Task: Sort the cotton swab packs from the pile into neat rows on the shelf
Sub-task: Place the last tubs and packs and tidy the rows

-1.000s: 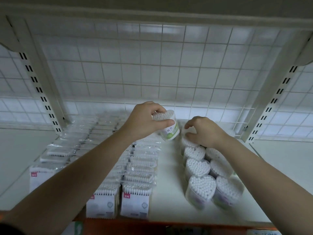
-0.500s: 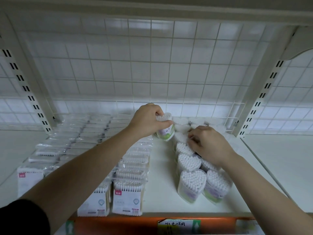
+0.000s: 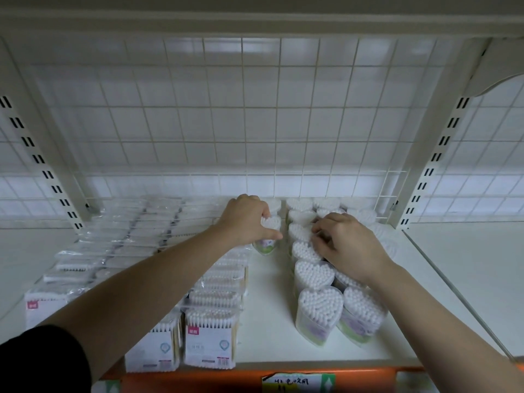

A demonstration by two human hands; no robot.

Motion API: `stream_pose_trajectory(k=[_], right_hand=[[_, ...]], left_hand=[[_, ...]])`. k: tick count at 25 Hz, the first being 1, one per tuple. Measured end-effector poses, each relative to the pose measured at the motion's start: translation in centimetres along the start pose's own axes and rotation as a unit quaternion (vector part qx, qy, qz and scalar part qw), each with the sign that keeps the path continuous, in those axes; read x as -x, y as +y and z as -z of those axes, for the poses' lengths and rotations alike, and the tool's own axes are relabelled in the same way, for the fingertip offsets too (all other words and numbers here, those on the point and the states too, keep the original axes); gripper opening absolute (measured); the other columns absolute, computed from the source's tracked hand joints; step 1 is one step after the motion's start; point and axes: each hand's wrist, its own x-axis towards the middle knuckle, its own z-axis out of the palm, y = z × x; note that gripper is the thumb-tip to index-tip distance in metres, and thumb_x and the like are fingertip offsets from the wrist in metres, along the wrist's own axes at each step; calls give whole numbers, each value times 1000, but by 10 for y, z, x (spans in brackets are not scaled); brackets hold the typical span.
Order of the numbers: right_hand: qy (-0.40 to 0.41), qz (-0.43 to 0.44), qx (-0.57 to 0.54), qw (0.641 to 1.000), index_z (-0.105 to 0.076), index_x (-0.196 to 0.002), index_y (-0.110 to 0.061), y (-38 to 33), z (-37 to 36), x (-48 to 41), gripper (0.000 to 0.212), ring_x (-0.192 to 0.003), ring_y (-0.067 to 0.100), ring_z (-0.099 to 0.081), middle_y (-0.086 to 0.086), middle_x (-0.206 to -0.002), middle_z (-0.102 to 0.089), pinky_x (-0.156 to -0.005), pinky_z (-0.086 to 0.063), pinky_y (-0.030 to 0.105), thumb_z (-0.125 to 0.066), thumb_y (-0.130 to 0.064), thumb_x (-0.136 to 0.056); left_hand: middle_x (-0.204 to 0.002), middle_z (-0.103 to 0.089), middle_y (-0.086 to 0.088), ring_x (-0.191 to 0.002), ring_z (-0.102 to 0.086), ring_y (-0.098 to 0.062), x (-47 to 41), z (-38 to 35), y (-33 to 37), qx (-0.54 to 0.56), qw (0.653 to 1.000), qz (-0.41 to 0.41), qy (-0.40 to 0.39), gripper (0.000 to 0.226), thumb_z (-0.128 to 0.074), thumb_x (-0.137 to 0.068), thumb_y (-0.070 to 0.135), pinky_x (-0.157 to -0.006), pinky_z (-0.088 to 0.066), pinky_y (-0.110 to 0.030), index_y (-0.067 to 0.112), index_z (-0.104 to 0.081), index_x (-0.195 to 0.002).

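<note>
Left hand: your fingers grasp the heart pack; seat it upright.
Right hand: grasp unclear; steady your row.

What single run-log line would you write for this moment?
left hand: grips heart-shaped swab pack | pack: upright, left of heart pack rows | right hand: on those rows, grip unclear

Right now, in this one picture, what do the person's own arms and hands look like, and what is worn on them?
The left hand and right hand are bare: no gloves, rings or watch show. A black sleeve covers the left upper arm at the lower left corner. The right arm is bare to the frame's edge, no sleeve in view.
</note>
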Motion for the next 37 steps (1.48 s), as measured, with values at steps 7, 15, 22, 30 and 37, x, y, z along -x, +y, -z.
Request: stream_pose_trajectory(k=[7, 15, 22, 30, 37], right_hand=[[13, 2, 0, 1000, -67, -101, -15, -1, -2, 1, 21, -94, 26, -56, 1, -100, -64, -77, -47, 34, -57, -27, -87], [0, -3, 5, 1000, -65, -106, -17, -2, 1, 1, 24, -99, 24, -54, -2, -105, -62, -80, -47, 35, -55, -29, -88], [-4, -3, 9, 1000, -65, -106, -18, -3, 2, 1, 24, -98, 23, -54, -2, -104, -62, -79, -46, 33, -54, -29, -88], [-10, -8, 3, 1000, -65, -107, -18, -3, 3, 1, 25, -99, 22, -53, -2, -107, -62, -81, -46, 33, -54, -29, -88], [-19, -2, -22, 1000, -65, -107, -15, -11, 15, -8, 25, -99, 24, -56, 2, -103, -62, -79, -49, 38, -53, -21, -87]], left_hand=[[-100, -49, 8, -97, -54, -16, 3, 13, -3, -19, 1000, -21, -4, 61, -82, -59, 50, -82, -39, -28, 22, -63, -110], [-105, -52, 1, -103, -52, -19, -11, 5, -4, 46, 999, -2, -18, 56, -87, -59, 37, -79, -41, -28, 18, -62, -106], [-110, -60, -4, -104, -56, -21, -15, 1, -4, 80, 996, 13, -27, 54, -87, -60, 34, -84, -49, -37, 18, -60, -104], [-104, -57, -1, -99, -54, -21, -22, -1, 1, -9, 999, -27, -29, 55, -81, -65, 45, -83, -44, -34, 20, -56, -108], [-107, -57, 5, -95, -49, -14, -13, 26, -7, -3, 999, -40, -5, 36, -63, -85, 46, -86, -36, -31, 23, -61, -112]])
